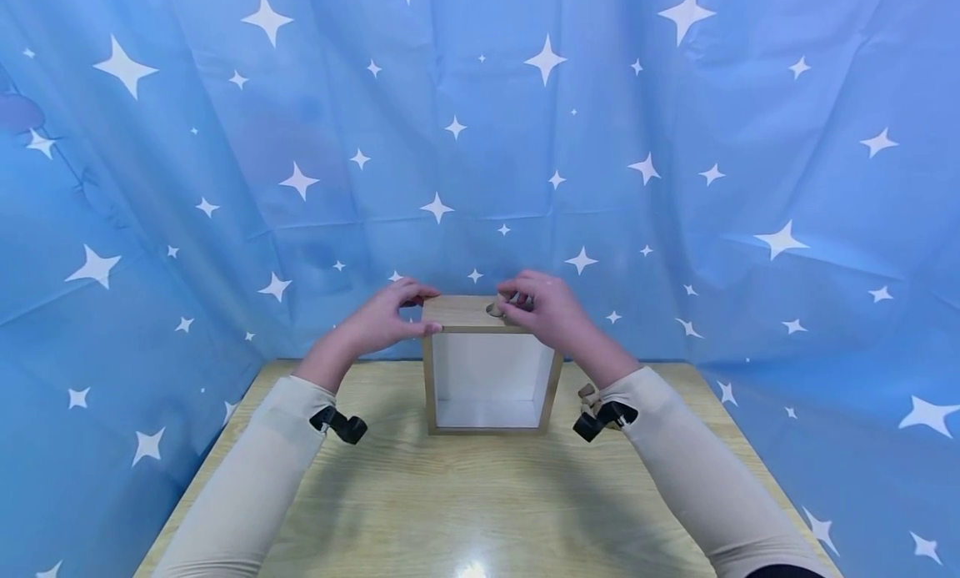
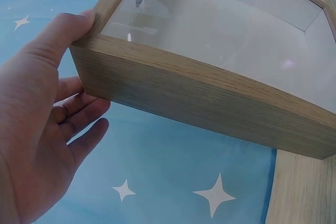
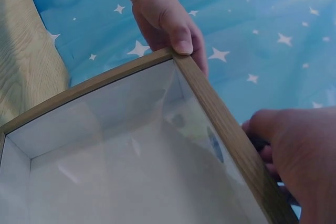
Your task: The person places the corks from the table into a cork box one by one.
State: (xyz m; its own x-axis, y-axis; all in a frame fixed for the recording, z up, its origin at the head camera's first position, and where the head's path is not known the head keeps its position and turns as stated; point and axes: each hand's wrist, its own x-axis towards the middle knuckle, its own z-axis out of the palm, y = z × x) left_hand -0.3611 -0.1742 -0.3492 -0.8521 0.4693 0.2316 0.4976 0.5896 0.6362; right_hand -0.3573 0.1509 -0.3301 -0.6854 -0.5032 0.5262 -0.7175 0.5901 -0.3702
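A wooden box (image 1: 459, 314) with a clear front and white inside stands upright on the table. Its top has a round hole (image 1: 493, 309), also visible through the front in the left wrist view. My left hand (image 1: 384, 318) grips the box's top left corner, thumb on the front edge and the other fingers toward the back; the left wrist view shows this hand (image 2: 50, 98) closely. Over the hole, my right hand (image 1: 546, 308) pinches a small tan piece (image 1: 500, 301), mostly hidden by the fingers. From the right wrist, this hand (image 3: 299, 156) appears beside the top edge.
Several small brown and tan pieces (image 1: 587, 399) lie on the table (image 1: 450, 503) to the right of the box, partly behind my right wrist. A blue curtain with white stars (image 1: 480, 169) hangs close behind and at both sides. Each wrist carries a black camera mount (image 1: 341, 424).
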